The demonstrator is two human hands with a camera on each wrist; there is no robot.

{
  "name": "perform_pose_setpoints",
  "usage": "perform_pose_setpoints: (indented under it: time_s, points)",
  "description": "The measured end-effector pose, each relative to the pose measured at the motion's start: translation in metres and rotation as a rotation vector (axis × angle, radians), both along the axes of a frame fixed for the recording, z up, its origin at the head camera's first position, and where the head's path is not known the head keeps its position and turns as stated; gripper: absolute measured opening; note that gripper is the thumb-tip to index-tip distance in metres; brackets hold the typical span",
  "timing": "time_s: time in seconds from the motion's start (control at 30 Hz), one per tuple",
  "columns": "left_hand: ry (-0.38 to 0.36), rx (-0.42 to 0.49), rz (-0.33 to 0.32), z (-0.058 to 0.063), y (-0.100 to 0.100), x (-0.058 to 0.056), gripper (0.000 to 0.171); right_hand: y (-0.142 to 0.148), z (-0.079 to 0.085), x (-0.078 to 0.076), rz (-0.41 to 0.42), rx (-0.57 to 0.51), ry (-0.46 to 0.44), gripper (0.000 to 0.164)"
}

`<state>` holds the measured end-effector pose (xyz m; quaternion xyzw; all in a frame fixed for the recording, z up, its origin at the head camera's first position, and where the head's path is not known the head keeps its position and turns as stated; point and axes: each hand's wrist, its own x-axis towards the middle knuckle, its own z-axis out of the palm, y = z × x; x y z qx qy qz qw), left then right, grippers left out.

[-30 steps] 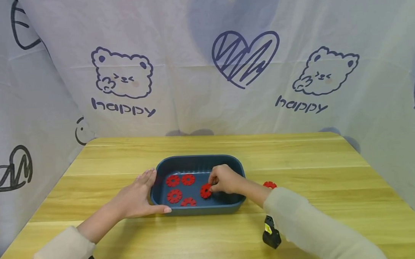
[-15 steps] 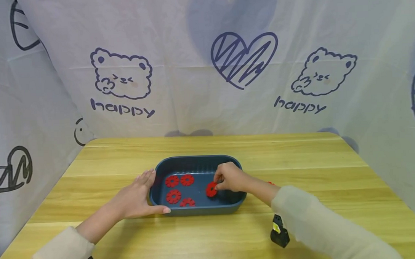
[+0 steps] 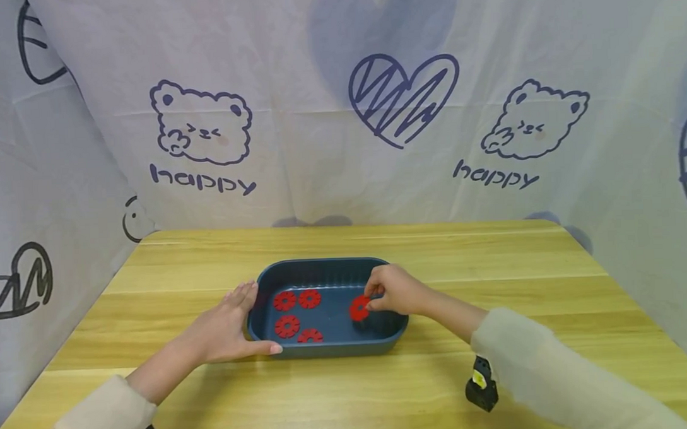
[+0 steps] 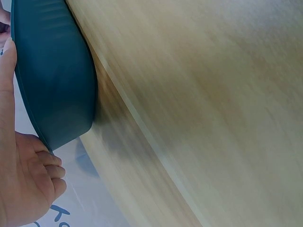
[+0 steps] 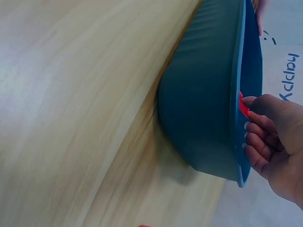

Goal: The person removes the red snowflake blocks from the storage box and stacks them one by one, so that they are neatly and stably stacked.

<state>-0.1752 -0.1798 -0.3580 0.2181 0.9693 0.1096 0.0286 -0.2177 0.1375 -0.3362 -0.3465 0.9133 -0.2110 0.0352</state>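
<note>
In the head view, a dark blue rounded basin (image 3: 342,349) stands on the table. My right hand (image 3: 396,289) reaches over its right end and pinches a red notched disc (image 3: 358,308) between thumb and fingers, tilted up inside. My left hand (image 3: 228,326) rests at the left end, thumb straight along the front rim and fingers extended at the left side. Several more red notched discs (image 3: 278,301) lie flat on the basin floor at left; the front wall partly hides one. In the right wrist view, the pinched disc shows as a red sliver (image 5: 244,108) at the rim.
The wooden table (image 3: 475,254) extends around the basin on every side. Behind it hangs a white cloth (image 3: 304,64) with drawn bears and a heart. A bit of red (image 5: 144,226) shows at the bottom edge of the right wrist view.
My right hand has moved right and slightly up with the pinched disc. A red disc seen on the table beside the right forearm is now hidden behind it. My left hand has stayed in place.
</note>
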Motion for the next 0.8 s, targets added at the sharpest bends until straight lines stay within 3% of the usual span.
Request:
perform_pose_setpoints:
  time_s: [0.33,0.8]
  points:
    - [0.009,0.007,-0.003,-0.001,-0.001,0.000,0.116,0.021,0.007,0.006,-0.005,-0.035,0.054,0.013]
    - [-0.006,0.017,0.006,-0.006,-0.001,-0.002,0.116,0.046,0.009,0.014,-0.103,-0.110,0.011,0.011]
